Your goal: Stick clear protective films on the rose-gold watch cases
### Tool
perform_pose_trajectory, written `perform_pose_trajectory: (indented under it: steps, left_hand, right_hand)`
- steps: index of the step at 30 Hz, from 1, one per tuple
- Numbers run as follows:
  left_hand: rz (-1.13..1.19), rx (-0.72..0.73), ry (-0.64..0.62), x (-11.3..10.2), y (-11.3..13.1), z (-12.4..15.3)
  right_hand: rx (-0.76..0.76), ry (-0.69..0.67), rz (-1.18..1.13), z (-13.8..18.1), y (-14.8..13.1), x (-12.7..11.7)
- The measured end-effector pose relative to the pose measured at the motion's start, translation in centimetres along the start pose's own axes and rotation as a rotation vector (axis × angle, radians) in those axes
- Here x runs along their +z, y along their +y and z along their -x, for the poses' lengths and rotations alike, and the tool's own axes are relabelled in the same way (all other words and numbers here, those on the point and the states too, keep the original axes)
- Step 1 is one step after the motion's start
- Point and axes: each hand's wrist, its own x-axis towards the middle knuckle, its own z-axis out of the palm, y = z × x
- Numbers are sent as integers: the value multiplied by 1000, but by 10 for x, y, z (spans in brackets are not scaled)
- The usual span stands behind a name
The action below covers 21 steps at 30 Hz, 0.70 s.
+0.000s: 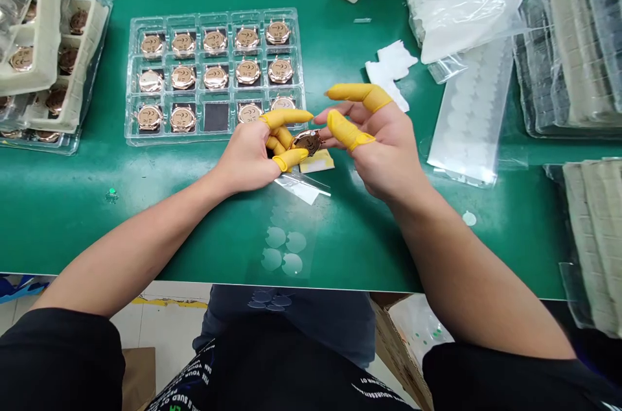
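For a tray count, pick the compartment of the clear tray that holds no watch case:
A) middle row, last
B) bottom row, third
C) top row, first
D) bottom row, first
B: in the clear plastic tray, the bottom row's third compartment shows only a bare dark pad.

Left hand (pixel 247 161) curled, right hand (pixel 381 155) splayed
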Motion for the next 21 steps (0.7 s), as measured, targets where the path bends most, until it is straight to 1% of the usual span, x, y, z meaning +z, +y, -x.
perform_pose_trajectory:
  steps: [2, 4, 7, 10, 12, 16, 19, 21]
  left_hand:
    - [-10, -7, 5, 0, 0, 0]
    - [-19, -4, -6, 0, -1, 1]
    - [-22, 16, -22, -1, -1, 1]
    - [0, 21, -12, -2, 0, 0]
    - [41, 6, 1, -2, 0, -2]
    - [151, -37, 53, -3, -2, -4]
    - [124, -37, 56, -4, -5, -5]
    - [78, -27, 32, -6, -7, -6]
  right_hand:
    - [7, -18, -5, 2, -3, 5]
    - [16, -9, -26, 4, -5, 11]
    - [13, 57, -42, 7, -5, 19]
    - [0, 110, -46, 8, -4, 21]
    - [31, 95, -82, 6, -3, 19]
    - [93, 17, -198, -1, 0, 16]
    - [111, -32, -265, -3, -1, 17]
    - [136, -26, -288, -2, -4, 18]
